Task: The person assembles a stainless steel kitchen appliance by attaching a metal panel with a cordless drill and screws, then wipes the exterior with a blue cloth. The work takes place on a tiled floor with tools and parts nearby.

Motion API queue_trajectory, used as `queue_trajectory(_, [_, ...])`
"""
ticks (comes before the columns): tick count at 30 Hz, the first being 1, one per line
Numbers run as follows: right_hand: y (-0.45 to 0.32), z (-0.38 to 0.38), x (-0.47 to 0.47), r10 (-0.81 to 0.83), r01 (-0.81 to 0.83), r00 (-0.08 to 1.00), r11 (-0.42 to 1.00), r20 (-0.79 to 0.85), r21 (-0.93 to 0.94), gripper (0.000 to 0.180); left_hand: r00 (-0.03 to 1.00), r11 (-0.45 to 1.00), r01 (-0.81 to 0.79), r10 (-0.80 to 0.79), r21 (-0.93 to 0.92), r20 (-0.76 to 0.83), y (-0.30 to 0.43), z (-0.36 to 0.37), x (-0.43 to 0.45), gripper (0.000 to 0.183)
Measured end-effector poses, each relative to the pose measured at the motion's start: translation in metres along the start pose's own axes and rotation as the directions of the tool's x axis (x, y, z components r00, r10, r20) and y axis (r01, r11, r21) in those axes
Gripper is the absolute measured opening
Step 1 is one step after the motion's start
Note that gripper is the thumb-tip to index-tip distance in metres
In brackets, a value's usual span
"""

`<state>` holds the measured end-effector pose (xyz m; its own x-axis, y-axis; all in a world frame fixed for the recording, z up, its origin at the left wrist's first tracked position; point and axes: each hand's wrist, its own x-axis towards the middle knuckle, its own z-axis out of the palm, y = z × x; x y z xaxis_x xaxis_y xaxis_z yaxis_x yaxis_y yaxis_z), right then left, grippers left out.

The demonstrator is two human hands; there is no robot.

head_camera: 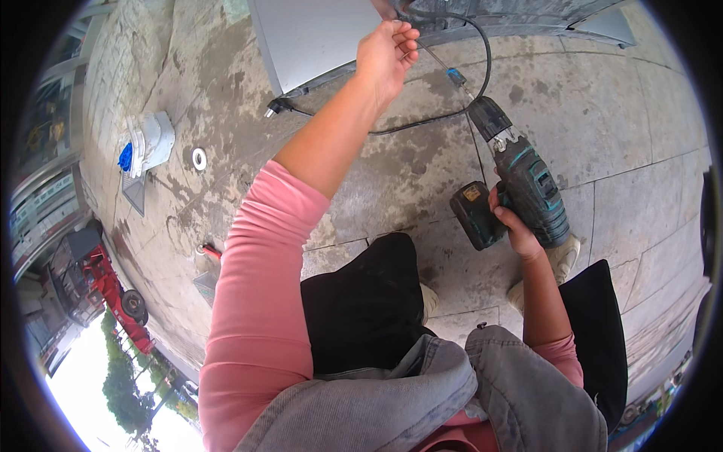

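In my right hand [517, 231] is a dark green and black cordless drill [534, 175], gripped by its handle, with a battery pack [477, 214] at the base. A long thin driver bit [432, 53] with a blue collar [455, 77] runs from the chuck toward the appliance. My left hand [390, 53] is raised with curled fingers close to the bit's far end; whether it pinches anything is hidden. Beside it stands a silver metal panel [316, 42] of the appliance. A black power cord [488, 53] loops past the bit and ends in a plug [275, 107] near the panel's corner.
On the stained paving [390, 186] at left are a white bucket [160, 141], a blue cloth or bag [125, 157], a white ring-shaped roll [199, 159] and a red-handled tool [210, 251]. My shoes [565, 257] are below the drill. A red vehicle [116, 294] stands farther off.
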<state>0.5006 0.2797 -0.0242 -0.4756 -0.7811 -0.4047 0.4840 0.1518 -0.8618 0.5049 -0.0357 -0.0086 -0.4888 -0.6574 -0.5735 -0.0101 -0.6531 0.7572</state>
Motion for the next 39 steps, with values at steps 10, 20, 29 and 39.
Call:
queue_trajectory(10, [0.014, -0.005, 0.017, -0.001, -0.052, 0.992, 0.908, 0.125, 0.416, 0.074, 0.938, 0.999, 0.023, -0.039, 0.048, 0.344, -0.011, -0.008, -0.022, 0.027])
queue_trajectory(20, [0.023, 0.014, 0.029, 0.266, -0.142, 0.961, 0.704, -0.073, 0.696, 0.056, 0.961, 0.984, -0.027, -0.023, 0.176, 0.274, -0.008, -0.001, -0.009, 0.02])
queue_trajectory(29, [0.031, 0.006, 0.032, 0.248, -0.137, 0.968, 0.641, -0.035, 0.755, 0.055, 0.947, 0.973, -0.078, 0.004, 0.218, 0.321, -0.005, 0.005, -0.009, 0.021])
queue_trajectory(39, [0.009, -0.004, 0.036, 0.216, -0.219, 0.972, 0.681, 0.094, 0.698, 0.047, 0.941, 0.974, -0.09, 0.015, 0.207, 0.337, -0.005, 0.001, -0.007, 0.029])
